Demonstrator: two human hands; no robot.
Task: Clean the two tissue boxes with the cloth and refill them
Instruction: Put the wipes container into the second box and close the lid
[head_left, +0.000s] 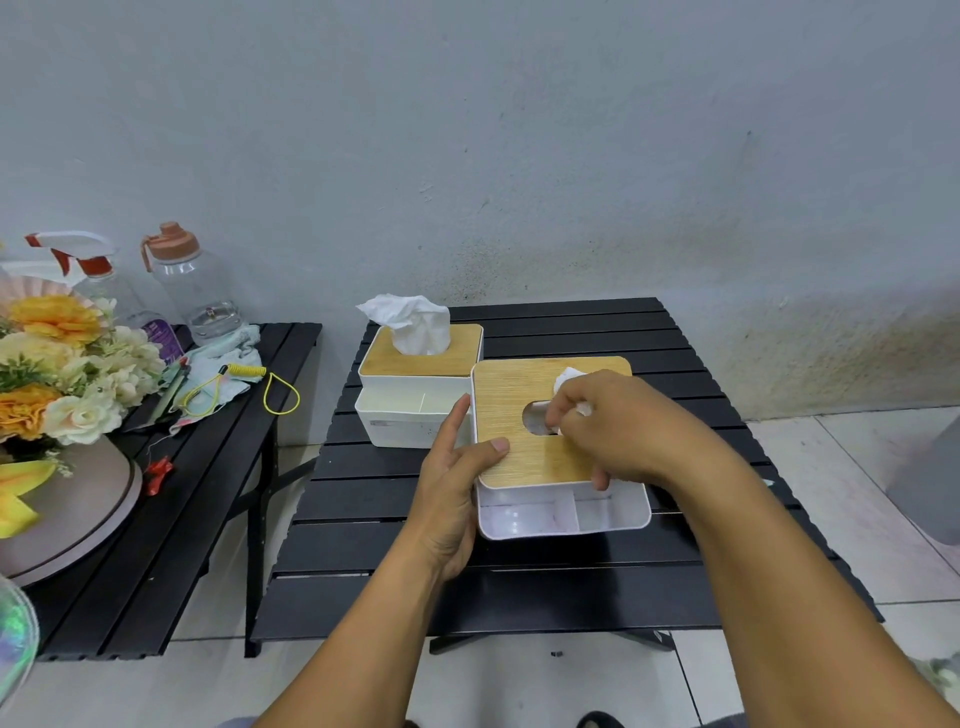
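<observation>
The black slatted table (519, 551) carries both boxes. The near tissue box (561, 514) sits about in the middle of it, with the wooden lid (506, 415) in place. The far tissue box (415, 415) stands just beside it, behind and to the left, and a tuft of paper (413, 325) rises from its lid. I judge that the far box is finished and the near one is at its last step.

The left hand (452, 499) holds the near box at its left side, with the thumb lying on the lid edge. The right hand (618, 431) is over the lid opening, its fingers curled and pinching a white tissue (569, 376). The cloth (228, 358) lies well apart on the side table at the left, under a yellow cord.

How much of the sheet is through the hole I cannot tell, because the hand covers it.

The danger is in the pull. If the tissue is drawn sideways against the rim of the opening, the thin paper may tear. If it is drawn too quickly, several sheets may follow together. The lid may also lift with the tissue if the left thumb does not press it down.
</observation>
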